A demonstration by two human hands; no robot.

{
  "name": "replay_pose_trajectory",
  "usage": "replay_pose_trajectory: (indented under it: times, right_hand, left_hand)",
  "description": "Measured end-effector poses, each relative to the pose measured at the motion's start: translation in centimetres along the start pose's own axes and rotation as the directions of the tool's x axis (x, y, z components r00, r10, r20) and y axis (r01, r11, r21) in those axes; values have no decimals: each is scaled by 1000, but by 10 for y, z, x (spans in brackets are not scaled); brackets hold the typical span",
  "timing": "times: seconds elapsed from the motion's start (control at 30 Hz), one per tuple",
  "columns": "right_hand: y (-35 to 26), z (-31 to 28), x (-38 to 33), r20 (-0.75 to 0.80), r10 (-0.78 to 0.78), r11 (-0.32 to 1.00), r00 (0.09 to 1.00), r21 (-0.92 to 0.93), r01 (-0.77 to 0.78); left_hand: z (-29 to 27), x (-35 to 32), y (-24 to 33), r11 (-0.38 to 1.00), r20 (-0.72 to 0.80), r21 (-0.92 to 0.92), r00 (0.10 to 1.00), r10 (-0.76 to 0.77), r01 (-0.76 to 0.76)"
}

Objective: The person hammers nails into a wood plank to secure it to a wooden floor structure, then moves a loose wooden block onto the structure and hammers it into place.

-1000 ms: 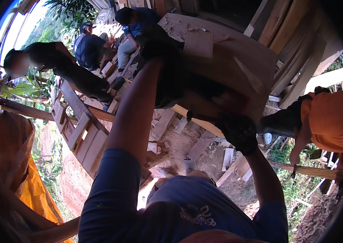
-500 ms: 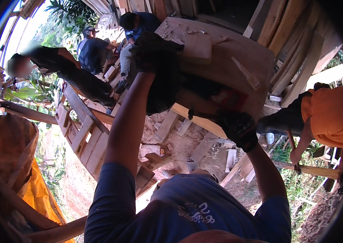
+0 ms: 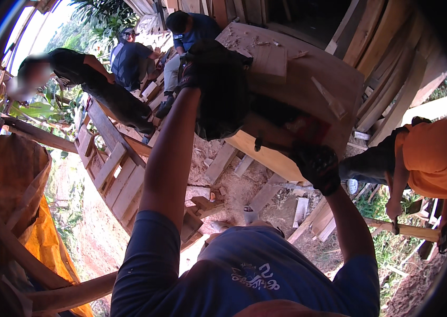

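Observation:
My left hand [image 3: 193,71], in a dark glove, is raised at the near-left corner of the wooden table. It grips a black bag [image 3: 222,103] by its upper part; the fingers are hard to tell from the dark cloth. In a black glove, my right hand [image 3: 316,166] is closed around the handle of a dark hammer-like tool [image 3: 272,148] below the table's near edge. The tool's small head points left, toward the bag. A black and red flat item [image 3: 289,117] lies on the tabletop [image 3: 334,74] between my hands.
A wood block [image 3: 268,62], shavings and a pointed offcut [image 3: 329,98] lie on the table. Boards [image 3: 384,42] lean behind it. At right, a person in orange [image 3: 432,158] holds a hammer at a timber. Three people are at upper left, near a slatted wooden frame [image 3: 112,164].
The surroundings have shifted slightly right in view. Both my hands keep their holds, the right slightly farther right. The orange-clad person's hammer has come down onto the timber.

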State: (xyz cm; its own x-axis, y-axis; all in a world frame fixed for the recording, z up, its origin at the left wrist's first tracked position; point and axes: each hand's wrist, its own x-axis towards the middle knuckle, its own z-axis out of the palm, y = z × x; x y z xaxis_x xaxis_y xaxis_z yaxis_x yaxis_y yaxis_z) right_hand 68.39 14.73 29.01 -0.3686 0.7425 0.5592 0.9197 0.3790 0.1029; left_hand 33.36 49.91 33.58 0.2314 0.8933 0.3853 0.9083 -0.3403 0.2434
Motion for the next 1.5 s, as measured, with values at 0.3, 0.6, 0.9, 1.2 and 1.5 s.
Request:
replay_pose_trajectory:
  times: [0.3, 0.6, 0.9, 1.2, 1.5]
  right_hand:
    - [1, 3, 1, -28, -1, 996, 1000, 94, 4]
    - [-1, 1, 1, -6, 2, 999, 1000, 52, -2]
    - [2, 5, -1, -139, -22, 998, 990, 61, 30]
    - [9, 10, 0, 30, -72, 987, 997, 144, 67]
    - [-9, 6, 16, 150, -95, 992, 984, 103, 80]
  left_hand:
    - [-42, -13, 48, 969, 115, -144, 976, -184, 200]
    - [-8, -3, 16, 985, 68, -60, 985, -160, 164]
    - [-43, -17, 32, 997, 130, -42, 989, -63, 69]
    - [-91, -138, 83, 776, -250, 42, 745, 618, -629]
    - [-160, -484, 40, 415, 487, -787, 873, -38, 457]
